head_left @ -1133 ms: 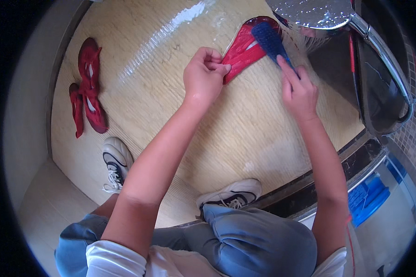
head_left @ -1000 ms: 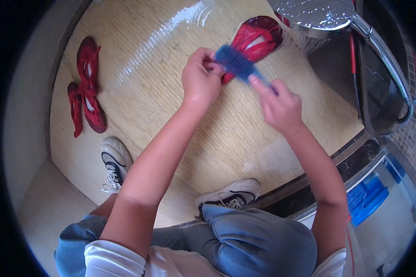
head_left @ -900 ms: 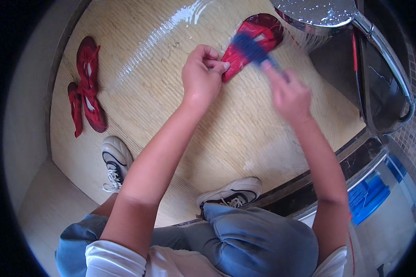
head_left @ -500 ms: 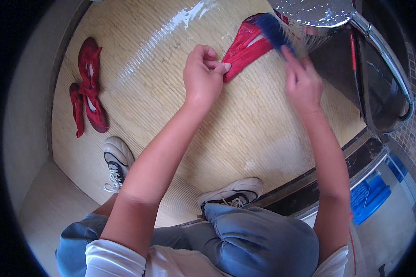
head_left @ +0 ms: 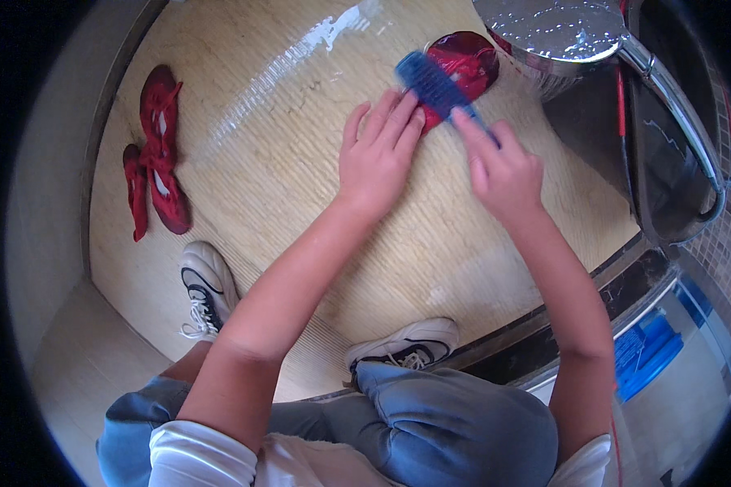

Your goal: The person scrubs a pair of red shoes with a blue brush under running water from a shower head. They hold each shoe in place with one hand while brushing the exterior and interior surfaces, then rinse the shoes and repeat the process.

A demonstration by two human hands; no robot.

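Note:
A red cloth slipper [head_left: 481, 75] lies on the light, ribbed floor ahead of me, its dark toe end pointing far right. My right hand [head_left: 508, 166] is closed round the handle of a blue scrubbing brush [head_left: 430, 84], its head slanting across the slipper and hiding part of it. My left hand [head_left: 375, 154] has its fingers stretched out, with the fingertips down at the near end of the slipper, against the brush head. Another red slipper or pair with straps [head_left: 162, 154] lies at the far left, away from both hands.
A round chrome shower head [head_left: 556, 32], wet with drops, hangs at the upper right on a curved chrome arm [head_left: 690, 122], water streaming below it. My sneakers [head_left: 207, 280] stand on the floor. A dark raised edge [head_left: 536, 349] runs along the right, with a blue plastic object [head_left: 648, 353] beyond.
The brush has moved left and nearer, over the slipper's near part. My left hand has gone from pinching the slipper's edge to stretched fingers, and the toe end now shows.

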